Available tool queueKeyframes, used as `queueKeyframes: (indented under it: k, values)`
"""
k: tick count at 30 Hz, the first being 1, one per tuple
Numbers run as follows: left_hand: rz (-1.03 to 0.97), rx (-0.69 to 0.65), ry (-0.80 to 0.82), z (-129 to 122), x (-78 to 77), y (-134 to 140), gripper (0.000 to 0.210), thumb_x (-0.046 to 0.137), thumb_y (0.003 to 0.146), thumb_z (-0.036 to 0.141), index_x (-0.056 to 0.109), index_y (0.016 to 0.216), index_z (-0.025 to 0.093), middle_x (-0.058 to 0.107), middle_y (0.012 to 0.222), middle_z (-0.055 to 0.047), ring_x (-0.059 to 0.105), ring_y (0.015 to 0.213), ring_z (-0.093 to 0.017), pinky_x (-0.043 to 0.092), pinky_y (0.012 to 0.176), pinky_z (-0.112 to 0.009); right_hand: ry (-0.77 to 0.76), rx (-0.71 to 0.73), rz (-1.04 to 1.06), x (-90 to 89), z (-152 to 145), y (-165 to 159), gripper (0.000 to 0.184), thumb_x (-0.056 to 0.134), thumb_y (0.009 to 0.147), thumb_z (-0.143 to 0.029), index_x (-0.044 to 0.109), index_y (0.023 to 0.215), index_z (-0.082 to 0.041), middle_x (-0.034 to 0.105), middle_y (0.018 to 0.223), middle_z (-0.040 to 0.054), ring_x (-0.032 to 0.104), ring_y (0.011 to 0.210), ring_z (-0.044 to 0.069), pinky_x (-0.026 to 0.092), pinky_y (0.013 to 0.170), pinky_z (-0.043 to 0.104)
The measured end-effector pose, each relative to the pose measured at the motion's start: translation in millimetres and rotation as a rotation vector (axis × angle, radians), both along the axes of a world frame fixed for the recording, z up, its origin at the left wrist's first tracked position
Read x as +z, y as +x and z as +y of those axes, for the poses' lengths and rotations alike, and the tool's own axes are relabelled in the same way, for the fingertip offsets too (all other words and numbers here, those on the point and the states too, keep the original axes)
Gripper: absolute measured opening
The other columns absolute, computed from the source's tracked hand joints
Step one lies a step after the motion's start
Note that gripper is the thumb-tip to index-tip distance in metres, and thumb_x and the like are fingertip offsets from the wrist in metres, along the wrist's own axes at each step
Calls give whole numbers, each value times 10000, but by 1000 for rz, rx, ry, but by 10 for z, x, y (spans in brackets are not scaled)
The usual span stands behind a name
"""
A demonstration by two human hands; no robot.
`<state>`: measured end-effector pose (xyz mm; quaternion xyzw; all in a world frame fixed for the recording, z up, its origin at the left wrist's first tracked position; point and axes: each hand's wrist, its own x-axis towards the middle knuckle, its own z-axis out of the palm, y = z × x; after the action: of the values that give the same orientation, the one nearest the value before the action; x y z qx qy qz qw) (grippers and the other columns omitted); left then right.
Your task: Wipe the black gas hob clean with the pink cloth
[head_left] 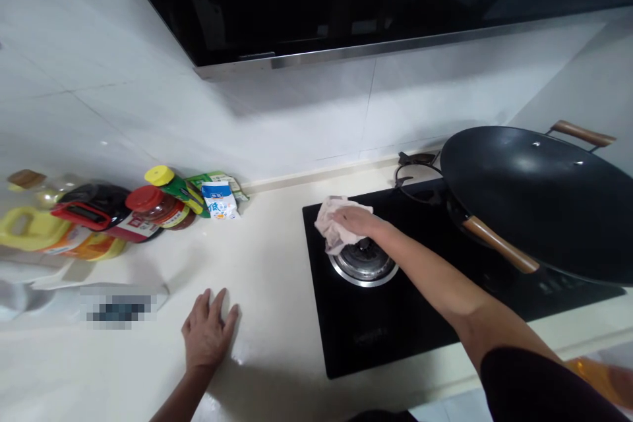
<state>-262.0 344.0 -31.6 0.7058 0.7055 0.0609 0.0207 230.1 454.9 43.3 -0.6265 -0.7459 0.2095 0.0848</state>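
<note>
My right hand (355, 219) presses a pale pink cloth (332, 227) onto the black glass gas stove (341, 336), at the back left behind the burner (366, 265). Part of the burner lies under the cloth and my wrist. The fingers rest over the cloth, and some of them are hidden in its folds. On the pale countertop (267, 290), left of the stove, my left hand (208, 330) lies palm down with its fingers spread. It holds nothing.
A large black wok (534, 191) with wooden handles covers the stove's right side. Behind the burner stands a black pot support (418, 175). Several bottles, a red-lidded jar (161, 206) and a seasoning packet (220, 200) line the left wall. A dark range hood (321, 6) overhangs the back.
</note>
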Motion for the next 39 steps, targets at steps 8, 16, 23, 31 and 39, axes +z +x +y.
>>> queueKeyframes:
  k: [8, 16, 23, 31, 39]
  values:
    - [-22, 8, -27, 8, 45, 39, 618, 372, 1046, 550, 584, 1528, 226, 444, 1692, -199, 328, 1618, -342, 324, 1263, -597, -170, -415, 174, -84, -444, 866, 692, 299, 1158, -581, 798, 1102, -104, 811, 1061, 195, 758, 1060, 277, 536, 911, 334]
    - [-9, 2, -54, 38, 74, 71, 699, 284, 1047, 598, 558, 1539, 183, 409, 1703, -231, 314, 1628, -365, 312, 1268, -624, -355, -657, 544, -247, -1348, 823, 634, 408, 1046, -788, 600, 818, -229, 645, 525, 16, 574, 415, 151, 458, 452, 258]
    - [-16, 9, -64, 42, 100, 95, 693, 291, 1043, 580, 559, 1538, 176, 418, 1692, -242, 318, 1623, -379, 322, 1256, -637, -401, -695, 759, -358, -1968, 348, 606, 518, 937, -861, 425, 767, -287, 583, 470, -34, 538, 387, 146, 429, 413, 249]
    - [-6, 12, -77, 54, 62, 57, 729, 246, 1045, 600, 554, 1549, 173, 408, 1700, -243, 308, 1630, -381, 317, 1258, -635, -497, -485, 786, -295, -2138, -221, 600, 363, 1036, -733, 671, 1074, -220, 634, 581, -34, 567, 436, 157, 469, 466, 273]
    - [11, 5, -51, 28, 47, 57, 668, 305, 1058, 568, 571, 1536, 184, 416, 1700, -229, 316, 1622, -359, 322, 1259, -606, 84, -4, -64, 243, -2166, 183, 513, 649, 979, -272, 673, 1474, -405, 547, 1648, 85, 444, 1548, 372, 411, 1226, 584]
